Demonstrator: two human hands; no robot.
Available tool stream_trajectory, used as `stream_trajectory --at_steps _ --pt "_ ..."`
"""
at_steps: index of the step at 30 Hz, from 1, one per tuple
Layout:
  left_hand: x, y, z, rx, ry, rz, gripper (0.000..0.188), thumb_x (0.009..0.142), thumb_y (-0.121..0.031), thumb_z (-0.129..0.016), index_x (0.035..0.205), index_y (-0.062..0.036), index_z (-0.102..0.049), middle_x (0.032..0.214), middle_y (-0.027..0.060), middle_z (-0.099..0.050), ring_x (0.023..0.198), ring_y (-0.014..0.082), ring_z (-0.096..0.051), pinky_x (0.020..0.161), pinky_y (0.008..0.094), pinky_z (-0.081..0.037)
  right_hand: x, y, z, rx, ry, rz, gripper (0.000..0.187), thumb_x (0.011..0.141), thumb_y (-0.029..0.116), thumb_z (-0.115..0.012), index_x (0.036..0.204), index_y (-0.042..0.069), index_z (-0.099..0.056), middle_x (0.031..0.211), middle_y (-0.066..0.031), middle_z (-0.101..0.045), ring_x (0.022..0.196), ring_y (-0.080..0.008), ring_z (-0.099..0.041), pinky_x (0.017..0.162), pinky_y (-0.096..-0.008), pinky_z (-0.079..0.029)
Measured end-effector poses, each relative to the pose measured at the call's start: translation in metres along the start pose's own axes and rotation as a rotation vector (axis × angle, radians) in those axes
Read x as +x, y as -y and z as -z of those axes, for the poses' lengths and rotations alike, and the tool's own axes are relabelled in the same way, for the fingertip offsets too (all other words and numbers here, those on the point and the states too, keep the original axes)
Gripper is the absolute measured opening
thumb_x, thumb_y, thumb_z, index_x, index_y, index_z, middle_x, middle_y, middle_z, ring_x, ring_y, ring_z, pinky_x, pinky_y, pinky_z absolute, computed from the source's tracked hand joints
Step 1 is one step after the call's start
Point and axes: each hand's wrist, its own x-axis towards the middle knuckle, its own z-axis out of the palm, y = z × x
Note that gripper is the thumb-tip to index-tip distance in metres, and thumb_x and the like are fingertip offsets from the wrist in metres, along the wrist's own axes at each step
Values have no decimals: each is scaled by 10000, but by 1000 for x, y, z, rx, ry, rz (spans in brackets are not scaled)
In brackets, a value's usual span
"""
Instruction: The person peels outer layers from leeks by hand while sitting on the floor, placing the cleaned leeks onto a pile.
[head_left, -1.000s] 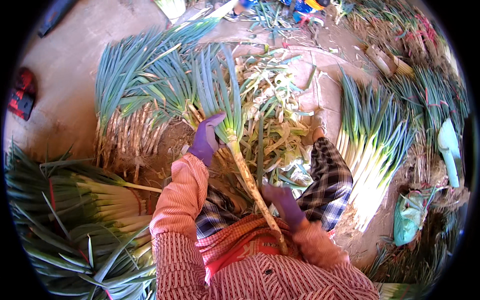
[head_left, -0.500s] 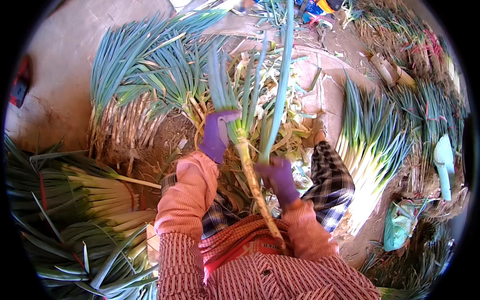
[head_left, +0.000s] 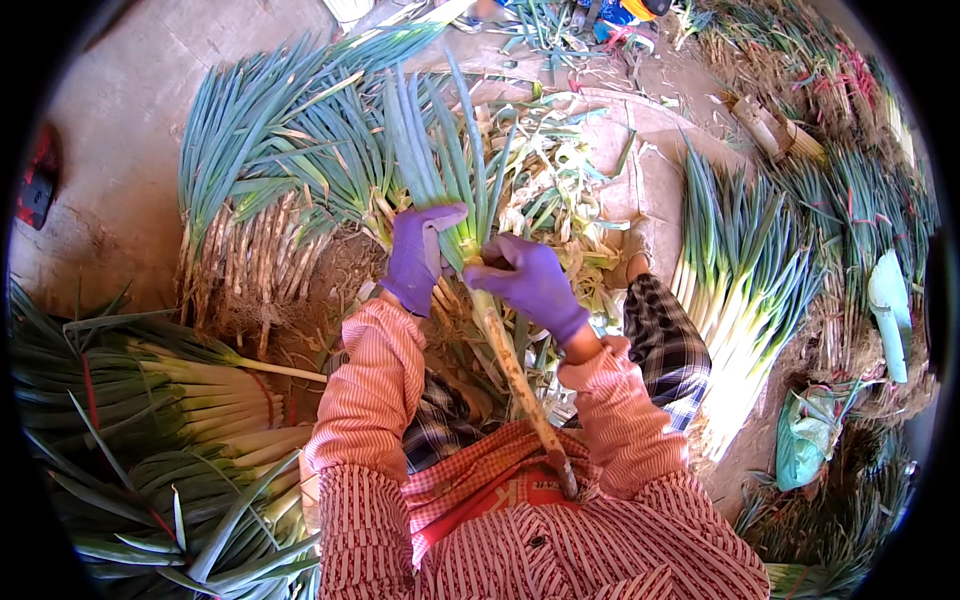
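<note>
In front of my lap I hold a long green onion (head_left: 505, 350), its root end slanting down onto my apron. My left hand (head_left: 418, 262), in a purple glove, is closed round its neck, just under the fanned green leaves. With thumb and fingers pinched, my purple-gloved right hand (head_left: 535, 283) grips the stalk's outer layer right below that. The lower stalk is pale with brown, dirty patches. Peeled leaves and skins (head_left: 555, 170) lie in a heap beyond my hands.
Untrimmed green onions (head_left: 270, 240) lie at the far left, with dirty roots. Bundled clean ones (head_left: 215, 390) are at my near left, and more clean stalks (head_left: 735, 330) at my right. A teal plastic bag (head_left: 805, 440) lies farther right, near rooted bundles (head_left: 855, 220).
My right hand has moved up from low beside the stalk to its neck. The long loose leaf that stood by it is no longer in that hand. My left hand has kept its grip.
</note>
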Motion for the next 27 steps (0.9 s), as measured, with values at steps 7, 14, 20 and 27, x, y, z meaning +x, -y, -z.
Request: stream_trajectory --at_steps 7,14,20,27 --pt "-4 18 26 336 71 -468 306 826 -206 -632 972 61 -661 818 139 -674 732 207 -667 637 287 -553 -44 -2 -21 -285 208 132 234 744 205 -668 626 91 -502 503 -84 -482 417 -249 -509 431 -367 -391" --pt "-7 -35 5 -5 -139 214 250 794 -172 -652 919 39 -699 613 82 -606 404 157 -529 344 259 -391 -112 -6 29 -5 163 -386 172 786 202 -712 837 54 -643 705 -52 -609 554 -164 -592 549 -302 -484" --pt "-11 -41 -9 -39 -64 224 411 872 -313 -613 1094 33 -621 684 95 -600 425 115 -532 369 225 -408 -53 1 -7 845 235 -518 430 878 270 -618 1163 -37 -523 675 -72 -568 473 -151 -530 437 -277 -433" --pt "-22 -10 -10 -474 304 525 340 904 -422 -589 1072 -126 -609 754 48 -635 456 86 -448 399 229 -304 -73 3 11 1201 255 -686 430 915 340 -560 1056 -63 -604 591 -57 -537 425 -144 -466 401 -272 -386"
